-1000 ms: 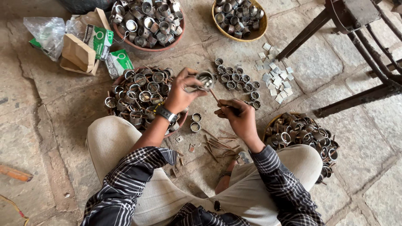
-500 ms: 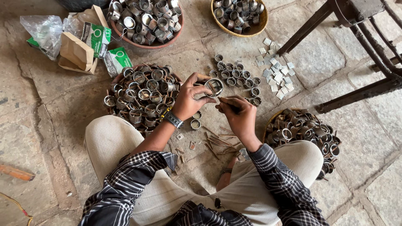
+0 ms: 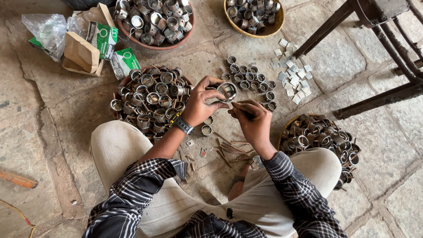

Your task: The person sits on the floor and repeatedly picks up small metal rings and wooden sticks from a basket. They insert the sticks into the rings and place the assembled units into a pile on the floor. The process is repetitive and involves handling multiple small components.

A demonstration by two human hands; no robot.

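Note:
My left hand [image 3: 200,103], with a watch on its wrist, holds a small round metal ring [image 3: 228,91] up by its rim. My right hand [image 3: 253,121] is closed around a thin stick-like tool whose tip points at the ring's edge. Both hands meet above the stone floor, between my knees. Just below them lie thin brown sticks [image 3: 231,149] and two loose rings [image 3: 206,129] on the floor.
A basket heaped with metal rings [image 3: 150,99] lies left of my hands, another [image 3: 321,136] by my right knee. Rings stand in rows [image 3: 249,79] ahead, beside small square pieces [image 3: 293,77]. Two bowls of rings [image 3: 154,20], [image 3: 253,15], cardboard packets [image 3: 94,48] and dark stool legs [image 3: 370,53] lie beyond.
My left hand lifted the ring from beside the left basket and turned it toward the right hand. My right hand brought the tool tip up to the ring.

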